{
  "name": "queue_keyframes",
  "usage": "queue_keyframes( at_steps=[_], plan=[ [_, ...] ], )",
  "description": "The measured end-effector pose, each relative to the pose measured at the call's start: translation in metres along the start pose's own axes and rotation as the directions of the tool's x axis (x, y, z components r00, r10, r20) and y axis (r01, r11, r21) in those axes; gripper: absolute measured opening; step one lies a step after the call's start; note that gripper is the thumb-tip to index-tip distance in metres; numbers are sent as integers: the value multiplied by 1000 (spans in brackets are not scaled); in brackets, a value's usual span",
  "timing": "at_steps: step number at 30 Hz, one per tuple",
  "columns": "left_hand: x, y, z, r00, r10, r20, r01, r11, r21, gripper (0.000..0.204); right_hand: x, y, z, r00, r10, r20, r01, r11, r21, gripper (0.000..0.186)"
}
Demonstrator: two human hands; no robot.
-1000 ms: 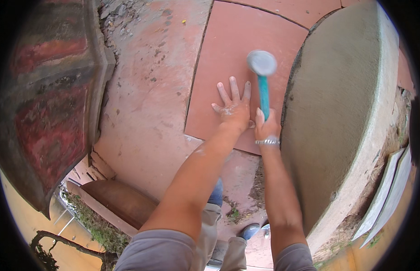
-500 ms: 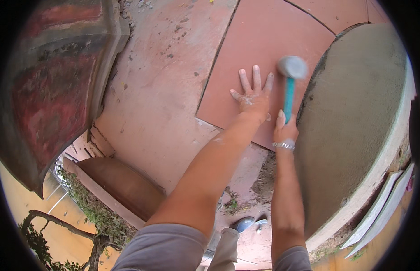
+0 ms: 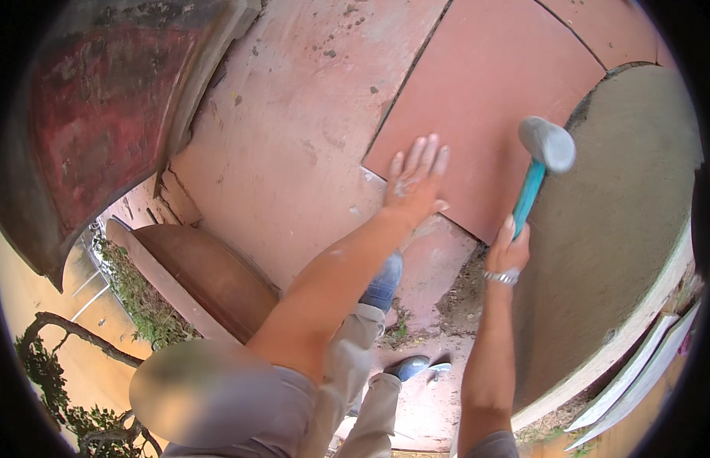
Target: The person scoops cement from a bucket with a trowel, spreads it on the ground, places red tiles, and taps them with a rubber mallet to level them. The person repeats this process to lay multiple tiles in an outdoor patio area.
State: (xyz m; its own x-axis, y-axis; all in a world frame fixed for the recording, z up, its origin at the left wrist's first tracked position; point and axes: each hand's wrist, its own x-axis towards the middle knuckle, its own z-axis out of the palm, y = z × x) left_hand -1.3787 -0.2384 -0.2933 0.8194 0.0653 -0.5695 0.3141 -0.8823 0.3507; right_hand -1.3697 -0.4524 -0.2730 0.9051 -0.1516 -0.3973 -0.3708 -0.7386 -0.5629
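My left hand lies over the near left edge of a large red floor slab, fingers stretched out and palm down. Whitish dust marks its back. A mallet with a rounded grey head and a teal handle is gripped in my right hand. Its head is raised above the slab's right side, close to the curved grey cement surface. A metal-banded watch circles my right wrist.
A curved grey cement-topped wall bounds the right side. At left stands a worn red and dark structure, with a brown curved basin below it. Bare soil shows at the slab's near edge. My shoe is lower down.
My left hand has drawn back toward the slab's near left edge, its fingers closer together. The mallet has moved right, its handle now tilted rightward. My view has shifted, and more of my legs shows.
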Motion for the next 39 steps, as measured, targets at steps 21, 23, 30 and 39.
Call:
queue_keyframes(
  at_steps=[21, 23, 30, 39],
  plan=[
    [-17, -56, 27, 978, 54, -199, -31, 992, 120, 87, -87, 63, 34, 909, 39, 415, 111, 937, -332, 36],
    [-17, -57, 29, 975, 54, -216, -32, 994, 106, 87, -90, 62, 30, 909, 8, 418, 124, 950, -287, 36],
    [-18, -56, 32, 968, 55, -244, -31, 994, 102, 83, -88, 67, 18, 946, -59, 318, 145, 956, -255, 35],
    [-19, -55, 24, 990, 14, -137, -2, 996, 84, 83, -82, 63, 23, 946, -154, 285, 215, 956, -198, 35]
  ],
)
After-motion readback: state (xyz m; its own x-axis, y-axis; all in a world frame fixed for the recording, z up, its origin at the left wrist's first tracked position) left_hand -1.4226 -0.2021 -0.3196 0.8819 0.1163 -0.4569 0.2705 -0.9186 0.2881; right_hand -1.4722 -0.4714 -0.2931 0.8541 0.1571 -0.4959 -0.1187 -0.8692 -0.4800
